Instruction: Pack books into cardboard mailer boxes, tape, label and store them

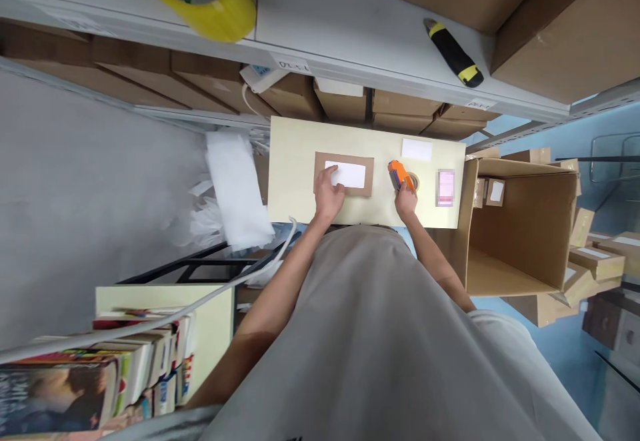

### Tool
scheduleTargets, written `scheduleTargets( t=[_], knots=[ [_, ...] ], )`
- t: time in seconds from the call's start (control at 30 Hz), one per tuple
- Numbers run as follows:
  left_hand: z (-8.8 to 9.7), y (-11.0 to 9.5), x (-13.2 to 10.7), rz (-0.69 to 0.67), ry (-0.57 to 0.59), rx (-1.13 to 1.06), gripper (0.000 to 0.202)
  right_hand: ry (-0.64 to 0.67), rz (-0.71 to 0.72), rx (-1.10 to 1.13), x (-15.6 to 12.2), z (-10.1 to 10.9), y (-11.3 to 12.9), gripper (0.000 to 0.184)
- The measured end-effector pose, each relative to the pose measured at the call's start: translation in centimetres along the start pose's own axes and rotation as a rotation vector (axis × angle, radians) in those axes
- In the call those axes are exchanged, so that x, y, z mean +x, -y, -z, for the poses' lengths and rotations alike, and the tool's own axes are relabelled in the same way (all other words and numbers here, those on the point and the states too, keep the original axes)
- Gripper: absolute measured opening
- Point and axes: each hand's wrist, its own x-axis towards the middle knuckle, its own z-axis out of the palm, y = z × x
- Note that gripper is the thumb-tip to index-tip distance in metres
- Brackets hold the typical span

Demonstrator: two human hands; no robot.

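A flat brown cardboard box point(369, 177) with a white label point(350, 175) on its upper face lies on the cream-coloured table point(300, 141). My left hand point(329, 197) rests at the box's left end, thumb and index finger spread apart over the label. My right hand point(406, 202) is closed around the handle of an orange tape dispenser point(399, 171), whose roll of tape point(414, 181) shows on its right side. The dispenser is to the right of the box, apart from it. Further right on the table are a white slip point(417, 149) and a blurred pinkish card point(445, 188).
A large open carton point(520, 227) stands right of the table, with small boxes inside. On the shelf above lie a yellow tape roll point(220, 7) and a box cutter point(454, 53). White wrapping point(237, 187) hangs at left; books point(145, 361) and a pale hose point(200, 307) are lower left.
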Motion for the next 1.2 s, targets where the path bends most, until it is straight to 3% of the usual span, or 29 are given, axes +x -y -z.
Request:
scheduleTargets(
  t=[0.1, 0.2, 0.3, 0.4, 0.5, 0.67, 0.8, 0.9, 0.97, 1.03, 1.2],
  knots=[
    [-0.5, -0.7, -0.5, 0.000, 0.039, -0.032, 0.051, 0.017, -0.033, 0.022, -0.3, 0.9, 0.2, 0.034],
    [-1.6, -1.8, -0.9, -0.004, 0.181, -0.128, 0.040, 0.045, -0.029, 0.118, -1.0, 1.9, 1.3, 0.039],
    [-3.0, -3.5, -1.2, -0.005, 0.355, -0.229, 0.027, 0.117, 0.088, 0.386, -2.4, 2.9, 3.5, 0.048],
    [-3.6, -5.6, -1.3, -0.083, 0.358, -0.298, 0.021, 0.169, 0.216, 0.585, -4.2, 4.2, 6.7, 0.057],
    [-2.5, -8.1, -0.9, -0.209, 0.258, -0.324, 0.018, 0.143, 0.284, 0.639, -5.5, 5.9, 10.1, 0.056],
    [2.0, -12.5, 0.9, -0.364, 0.241, -0.334, 0.022, 0.102, 0.423, 0.635, -5.6, 9.1, 15.5, 0.055],
    [4.9, -16.0, 3.5, -0.464, 0.068, -0.356, 0.029, 0.035, 0.657, 0.537, -3.5, 12.1, 20.9, 0.061],
    [5.7, -17.4, 5.8, -0.536, -0.104, -0.367, 0.038, -0.030, 0.827, 0.431, 0.0, 14.1, 25.4, 0.071],
    [5.7, -17.5, 7.0, -0.544, -0.158, -0.377, 0.044, -0.107, 0.958, 0.312, 3.1, 15.1, 28.1, 0.074],
    [5.5, -16.9, 7.3, -0.529, -0.169, -0.391, 0.047, -0.175, 1.047, 0.124, 6.1, 15.5, 30.3, 0.064],
    [4.5, -14.5, 6.0, -0.471, -0.126, -0.372, 0.040, -0.240, 0.992, -0.351, 10.1, 14.8, 33.5, 0.055]
  ],
)
